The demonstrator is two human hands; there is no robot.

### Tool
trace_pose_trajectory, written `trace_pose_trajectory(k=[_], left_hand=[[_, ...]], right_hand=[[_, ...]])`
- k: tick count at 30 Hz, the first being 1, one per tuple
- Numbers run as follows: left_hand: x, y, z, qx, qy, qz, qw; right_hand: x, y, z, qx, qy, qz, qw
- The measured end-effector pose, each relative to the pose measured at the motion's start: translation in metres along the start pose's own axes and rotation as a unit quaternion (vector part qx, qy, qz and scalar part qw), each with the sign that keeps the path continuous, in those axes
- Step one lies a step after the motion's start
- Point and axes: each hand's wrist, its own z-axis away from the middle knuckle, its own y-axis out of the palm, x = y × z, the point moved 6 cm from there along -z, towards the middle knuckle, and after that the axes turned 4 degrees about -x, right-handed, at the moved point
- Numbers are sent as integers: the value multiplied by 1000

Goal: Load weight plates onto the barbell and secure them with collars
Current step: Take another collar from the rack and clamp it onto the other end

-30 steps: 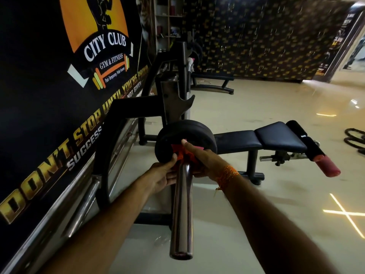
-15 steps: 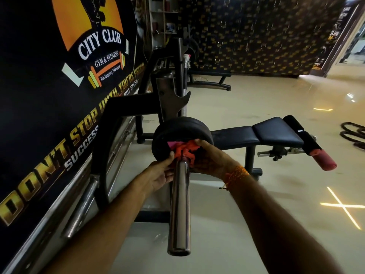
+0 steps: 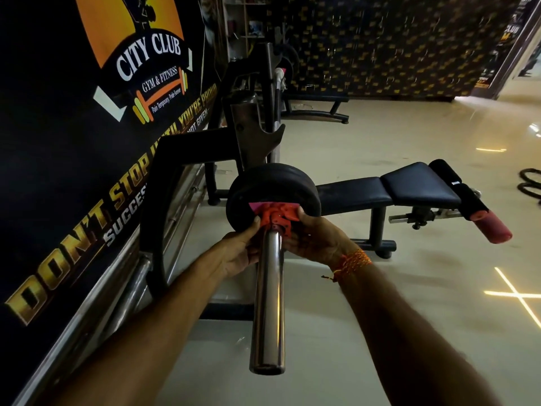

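Note:
A chrome barbell sleeve (image 3: 268,303) points toward me from the bench rack. A black weight plate (image 3: 272,183) sits on the sleeve. A red collar (image 3: 276,218) wraps the sleeve right against the plate's face. My left hand (image 3: 238,253) grips the collar from the left, thumb on its edge. My right hand (image 3: 317,238), with an orange thread band at the wrist, holds the collar from the right, fingers curled over its top corner. The rest of the bar is hidden behind the plate.
A black bench (image 3: 389,191) with a red-capped leg roller (image 3: 491,230) stands to the right. The rack upright (image 3: 254,142) rises behind the plate. A banner wall (image 3: 73,142) runs along the left. Battle ropes (image 3: 530,186) lie at the far right on the glossy floor.
My right hand has shifted from over the collar's top to its right side, uncovering more of the red collar. The collar stays pressed against the plate. The view has dipped slightly.

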Motion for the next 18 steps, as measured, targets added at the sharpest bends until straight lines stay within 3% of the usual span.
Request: trace_pose_trajectory(k=[18], left_hand=[[-11, 8, 22, -49, 13, -42, 998]], right_hand=[[9, 14, 28, -120, -31, 108, 986]])
